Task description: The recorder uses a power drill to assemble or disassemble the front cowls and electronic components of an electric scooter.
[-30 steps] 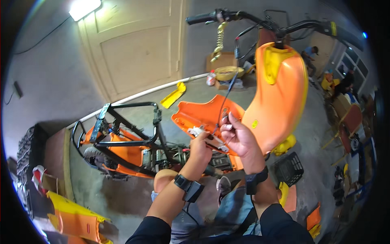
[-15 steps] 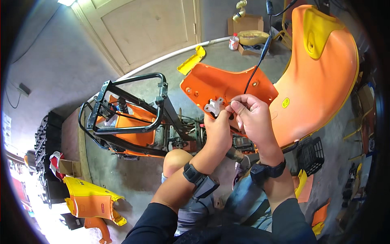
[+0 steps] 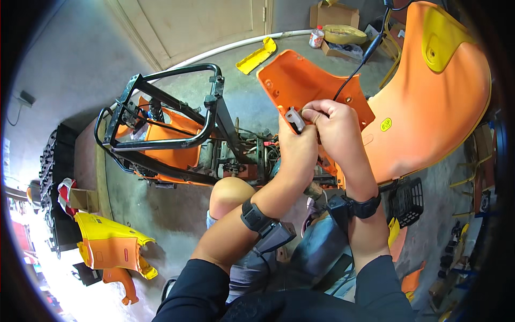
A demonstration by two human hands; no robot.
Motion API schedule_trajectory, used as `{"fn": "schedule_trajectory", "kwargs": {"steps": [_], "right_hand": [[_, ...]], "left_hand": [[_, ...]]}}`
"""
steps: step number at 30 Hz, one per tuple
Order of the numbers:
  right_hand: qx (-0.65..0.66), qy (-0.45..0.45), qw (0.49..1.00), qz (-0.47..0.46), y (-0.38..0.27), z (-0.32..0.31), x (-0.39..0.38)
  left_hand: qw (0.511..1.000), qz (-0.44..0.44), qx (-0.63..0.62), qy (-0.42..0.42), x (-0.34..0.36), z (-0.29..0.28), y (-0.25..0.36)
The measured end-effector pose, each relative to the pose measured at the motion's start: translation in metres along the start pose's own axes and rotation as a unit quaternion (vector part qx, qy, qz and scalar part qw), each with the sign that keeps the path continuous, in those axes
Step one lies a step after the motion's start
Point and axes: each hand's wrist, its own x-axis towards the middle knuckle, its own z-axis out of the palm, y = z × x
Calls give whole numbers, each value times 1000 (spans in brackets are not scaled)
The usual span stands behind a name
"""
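Note:
A curved orange plastic panel [image 3: 316,80] is raised in front of me, its holed face toward me. My left hand [image 3: 298,147] is closed round a small light-grey bracket [image 3: 294,118] at the panel's lower left part; some of its fingers are hidden. Close against the bracket, my right hand [image 3: 337,122] has thumb and forefinger pressed together. Whatever lies in that pinch is too small or too covered to name. Past the right hand, a thin black cable [image 3: 345,87] runs up to a thicker dark section.
A black tubular vehicle frame [image 3: 161,144] with orange bodywork stands at left. A large orange and yellow body shell [image 3: 429,107] rises at right. Yellow-orange parts [image 3: 110,244] lie at lower left. Farther back are a yellow piece [image 3: 256,56], a bottle [image 3: 316,37] and an open carton [image 3: 333,16].
The bracket has turned so that it shows narrower. The orange panel sits higher and more tilted in view, and both hands have moved up slightly with it. My head view has shifted too.

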Motion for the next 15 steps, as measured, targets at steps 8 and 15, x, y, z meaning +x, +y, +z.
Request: {"fn": "schedule_trajectory", "kwargs": {"steps": [8, 15], "right_hand": [[-7, 11, 1000, 12, 4, 3, 2], [-74, 41, 996, -35, 4, 6, -1]], "left_hand": [[999, -29, 19, 4, -3, 0, 9], [1000, -19, 14, 6, -4, 3, 9]]}}
